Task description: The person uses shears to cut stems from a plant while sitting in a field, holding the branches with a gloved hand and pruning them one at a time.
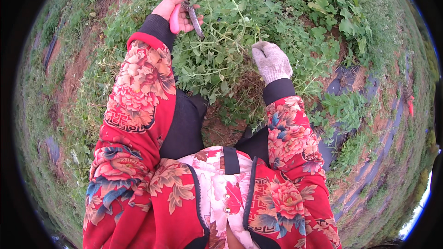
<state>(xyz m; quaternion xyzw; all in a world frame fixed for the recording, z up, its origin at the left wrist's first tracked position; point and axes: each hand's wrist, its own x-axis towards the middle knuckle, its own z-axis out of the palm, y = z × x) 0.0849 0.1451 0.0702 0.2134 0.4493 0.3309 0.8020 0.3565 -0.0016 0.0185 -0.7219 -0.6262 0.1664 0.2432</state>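
Observation:
My bare left hand [181, 8] is at the upper left, its fingers around what look like pruning shears, with one pink handle [174, 19] and one dark, worn metal handle [196, 22]. The dark tip points up, away from me. My right hand [271, 60], in a pale knitted glove, is curled into a fist at the right edge of a leafy green plant [216, 46]. Thin stems meet its fingers; the exact grip is partly hidden. Pale branches of the plant spread between both hands.
Dense low greenery [325, 10] grows ahead and to the right. Dark plastic ground sheeting [334, 141] and reddish soil show at the right. Bare soil [221, 128] lies between my legs. A small red object [410, 106] is at the far right.

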